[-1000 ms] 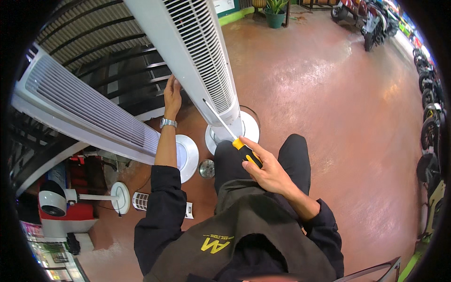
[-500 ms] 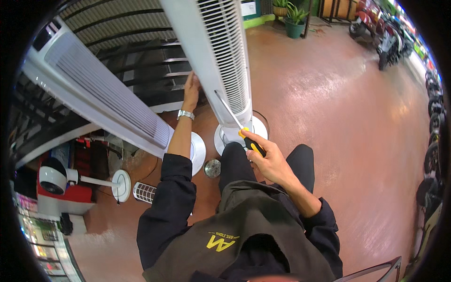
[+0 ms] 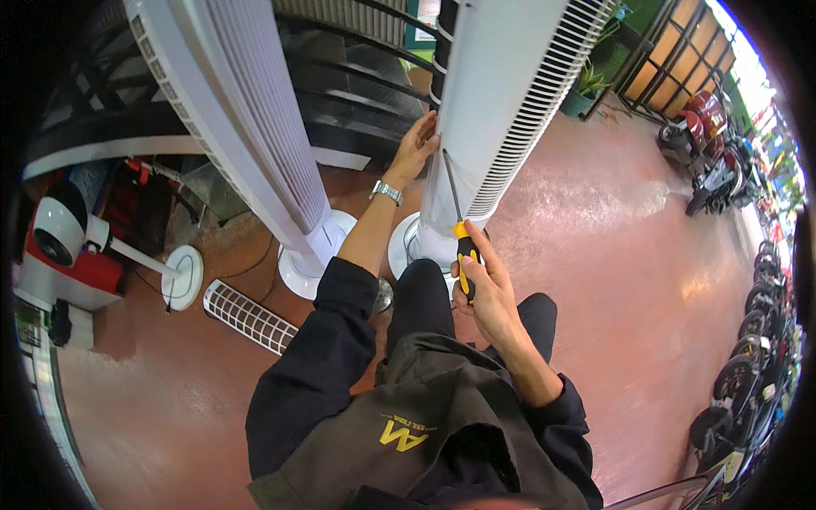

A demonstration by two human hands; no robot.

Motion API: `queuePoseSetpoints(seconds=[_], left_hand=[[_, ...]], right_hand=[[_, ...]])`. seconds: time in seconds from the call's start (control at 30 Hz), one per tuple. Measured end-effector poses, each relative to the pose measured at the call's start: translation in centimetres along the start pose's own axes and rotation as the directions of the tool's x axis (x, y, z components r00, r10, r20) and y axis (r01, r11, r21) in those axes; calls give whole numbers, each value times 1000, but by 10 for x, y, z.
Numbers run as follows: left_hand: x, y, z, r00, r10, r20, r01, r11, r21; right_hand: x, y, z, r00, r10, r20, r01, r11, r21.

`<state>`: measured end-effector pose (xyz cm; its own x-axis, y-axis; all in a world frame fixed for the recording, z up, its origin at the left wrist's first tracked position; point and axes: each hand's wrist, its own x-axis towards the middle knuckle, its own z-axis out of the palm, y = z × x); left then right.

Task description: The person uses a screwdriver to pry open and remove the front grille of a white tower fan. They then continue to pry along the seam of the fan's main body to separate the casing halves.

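My right hand [image 3: 486, 296] grips a yellow-and-black screwdriver [image 3: 467, 249], its long shaft angled up against the lower side of a white tower fan [image 3: 484, 93], near its slatted grille. My left hand [image 3: 416, 146], with a metal watch on the wrist, grips that fan's left edge just above the screwdriver's tip; its fingertips are partly hidden. The fan stands on a round white base [image 3: 406, 242] in front of my knees. A second white tower fan [image 3: 255, 110] leans at the left. A detached white grid panel [image 3: 248, 316] lies on the floor below it.
A black-and-white pedestal fan [image 3: 64, 221] lies at the left. Black curved railings [image 3: 357, 76] stand behind the tower fans. A potted plant [image 3: 578, 98] is at the back. Scooters [image 3: 705, 144] and a row of bikes [image 3: 735, 374] line the right side of the reddish floor.
The view has shifted, and the nearer tower fan now sits farther right and shows more of its plain side. The screwdriver is more upright, still in my right hand against the fan.
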<state>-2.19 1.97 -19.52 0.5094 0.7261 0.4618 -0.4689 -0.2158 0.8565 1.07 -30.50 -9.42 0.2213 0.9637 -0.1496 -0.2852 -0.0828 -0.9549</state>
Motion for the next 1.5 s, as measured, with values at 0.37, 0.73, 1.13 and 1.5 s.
queuePoseSetpoints(seconds=[0.37, 0.73, 1.13, 1.5], left_hand=[[2, -9, 1, 1000, -17, 6, 17, 1000, 11], [1, 0, 7, 999, -32, -2, 32, 997, 74], [-9, 12, 21, 984, -45, -172, 61, 994, 90], [-2, 4, 21, 990, -33, -135, 43, 996, 75]], right_hand=[[34, 1, 31, 997, -3, -79, 8, 998, 65], [70, 7, 21, 999, 40, -32, -30, 962, 270], [74, 25, 45, 998, 13, -66, 22, 868, 497], [74, 12, 20, 998, 50, -38, -29, 905, 424]])
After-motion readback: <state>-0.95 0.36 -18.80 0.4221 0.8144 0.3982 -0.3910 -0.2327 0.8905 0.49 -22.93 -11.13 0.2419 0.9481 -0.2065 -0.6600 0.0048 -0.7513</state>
